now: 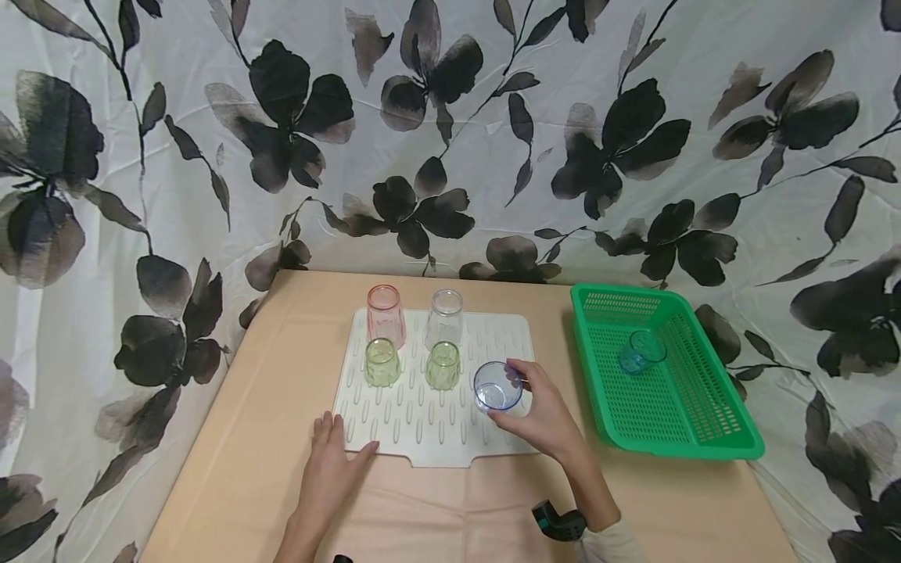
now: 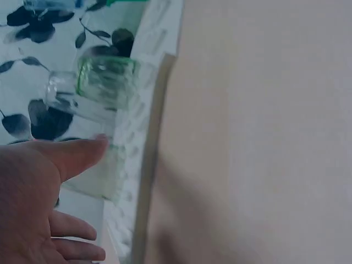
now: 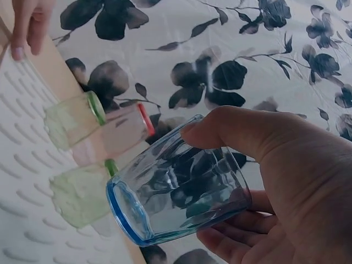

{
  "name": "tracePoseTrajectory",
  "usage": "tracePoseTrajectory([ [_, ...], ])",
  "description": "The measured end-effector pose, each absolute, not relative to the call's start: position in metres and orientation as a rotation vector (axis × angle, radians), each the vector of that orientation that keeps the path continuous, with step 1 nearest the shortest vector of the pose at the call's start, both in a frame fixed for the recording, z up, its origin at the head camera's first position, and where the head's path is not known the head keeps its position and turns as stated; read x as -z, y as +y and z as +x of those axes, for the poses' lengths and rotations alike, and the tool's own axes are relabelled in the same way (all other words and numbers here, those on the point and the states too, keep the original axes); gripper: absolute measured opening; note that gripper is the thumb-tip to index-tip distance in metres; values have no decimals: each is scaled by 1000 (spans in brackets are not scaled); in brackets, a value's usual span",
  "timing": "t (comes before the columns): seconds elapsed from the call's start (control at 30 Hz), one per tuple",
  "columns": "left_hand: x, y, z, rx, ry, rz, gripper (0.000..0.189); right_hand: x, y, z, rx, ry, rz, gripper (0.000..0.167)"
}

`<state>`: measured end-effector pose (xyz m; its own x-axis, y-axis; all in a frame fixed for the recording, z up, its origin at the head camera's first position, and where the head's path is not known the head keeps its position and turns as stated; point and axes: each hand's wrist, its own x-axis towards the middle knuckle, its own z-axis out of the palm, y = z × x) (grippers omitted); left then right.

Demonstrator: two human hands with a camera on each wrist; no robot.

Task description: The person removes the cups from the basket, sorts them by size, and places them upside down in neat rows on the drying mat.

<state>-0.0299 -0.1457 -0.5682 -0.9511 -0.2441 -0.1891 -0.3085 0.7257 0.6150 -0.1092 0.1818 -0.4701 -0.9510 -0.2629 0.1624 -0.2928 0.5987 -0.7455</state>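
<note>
My right hand grips a clear blue tumbler near the right side of a white ribbed draining mat. In the right wrist view, thumb and fingers are on opposite sides of the tilted blue tumbler, whose blue-ringed end faces the mat. My left hand is at the mat's front left corner, its fingers extended and the thumb over the front edge. On the mat stand two short green glasses in front, with a taller pink glass and a taller clear glass behind them.
A green perforated basket stands to the right of the mat, with one blue-teal glass inside. Behind the beige-covered table hangs a white floral cloth. A black device is on the right wrist.
</note>
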Motion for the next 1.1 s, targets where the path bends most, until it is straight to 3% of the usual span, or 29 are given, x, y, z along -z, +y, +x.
tracePoseTrajectory([
  [0.8,510,-87,-40,-1745,2664,499,73,475,144,-87,-1373,-2768,879,82],
  [1.1,507,-80,-44,-1791,2649,581,73,474,144,-85,-1417,-2714,997,81],
])
